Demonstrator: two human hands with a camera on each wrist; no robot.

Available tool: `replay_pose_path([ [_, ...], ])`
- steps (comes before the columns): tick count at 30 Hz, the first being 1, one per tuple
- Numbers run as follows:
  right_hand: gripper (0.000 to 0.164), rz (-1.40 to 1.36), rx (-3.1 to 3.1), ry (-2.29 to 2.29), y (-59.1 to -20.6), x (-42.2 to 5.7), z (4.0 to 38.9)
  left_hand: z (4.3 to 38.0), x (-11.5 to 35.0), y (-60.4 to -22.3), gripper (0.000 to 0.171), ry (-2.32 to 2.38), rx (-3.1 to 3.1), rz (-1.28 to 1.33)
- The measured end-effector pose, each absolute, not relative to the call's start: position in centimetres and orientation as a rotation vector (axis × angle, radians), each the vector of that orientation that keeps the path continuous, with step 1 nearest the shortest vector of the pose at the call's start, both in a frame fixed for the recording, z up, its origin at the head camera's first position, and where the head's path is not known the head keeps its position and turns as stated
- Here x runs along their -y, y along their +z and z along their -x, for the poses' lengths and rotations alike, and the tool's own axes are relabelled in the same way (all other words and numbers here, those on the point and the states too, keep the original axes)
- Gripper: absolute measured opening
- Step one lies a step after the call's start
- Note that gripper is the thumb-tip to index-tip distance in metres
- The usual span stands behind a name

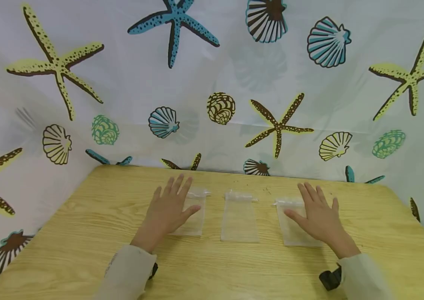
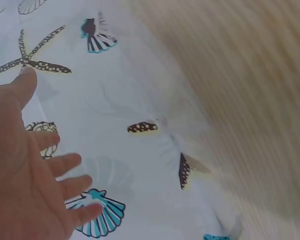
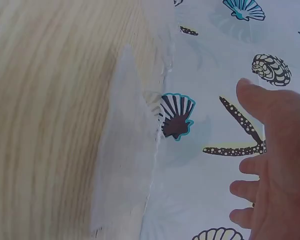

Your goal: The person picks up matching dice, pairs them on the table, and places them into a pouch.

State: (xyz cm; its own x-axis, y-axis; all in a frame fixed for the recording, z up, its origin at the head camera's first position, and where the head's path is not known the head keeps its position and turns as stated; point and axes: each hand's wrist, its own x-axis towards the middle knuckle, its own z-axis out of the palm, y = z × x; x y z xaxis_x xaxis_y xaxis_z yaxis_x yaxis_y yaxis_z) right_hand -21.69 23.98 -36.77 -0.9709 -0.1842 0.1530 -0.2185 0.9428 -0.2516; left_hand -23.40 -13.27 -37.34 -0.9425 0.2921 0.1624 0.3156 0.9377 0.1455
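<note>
Three translucent drawstring-style pouches lie flat in a row on the wooden table, their gathered tops toward the back. My left hand (image 1: 167, 210), palm down with fingers spread, overlaps the left pouch (image 1: 195, 221) in the head view. Over the right pouch (image 1: 292, 233) is my right hand (image 1: 320, 216), its fingers also straight and thumb held out. Between the two hands lies the middle pouch (image 1: 240, 221). Each wrist view shows an empty palm, the left hand (image 2: 32, 185) and the right hand (image 3: 285, 165). A whitish pouch (image 3: 125, 165) shows beside the right hand.
A white cloth (image 1: 212, 75) printed with starfish and shells hangs behind the wooden table (image 1: 204, 266) and along both sides. Dark straps (image 1: 330, 278) sit at the wrists by the pale sleeves (image 1: 127, 271).
</note>
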Motion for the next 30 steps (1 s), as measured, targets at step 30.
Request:
replay_pose_path([
  [30,0.064,-0.397,2.937,0.273,-39.3,-30.9,12.3,23.3,15.6,-38.3,0.054,-0.371,3.148,0.940],
])
